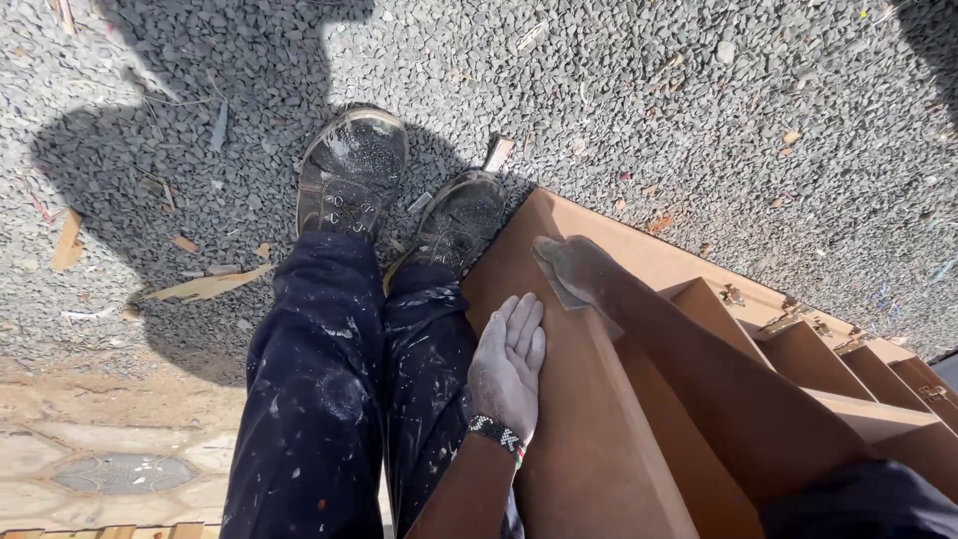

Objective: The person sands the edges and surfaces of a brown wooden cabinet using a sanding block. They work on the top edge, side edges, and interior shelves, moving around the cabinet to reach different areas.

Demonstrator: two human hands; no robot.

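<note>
A brown wooden cabinet with several open compartments lies on grey gravel in front of me. My left hand rests flat, fingers together and dusty, on the cabinet's smooth side panel near its left edge. A beaded band circles that wrist. My right hand presses a small piece of sandpaper against the same panel near its far corner. My right forearm stretches across the cabinet's top edge.
My legs in dark dusty trousers and two worn shoes stand left of the cabinet. Wood scraps litter the gravel. Small metal hinges sit along the compartment edges. Paving stones lie at the lower left.
</note>
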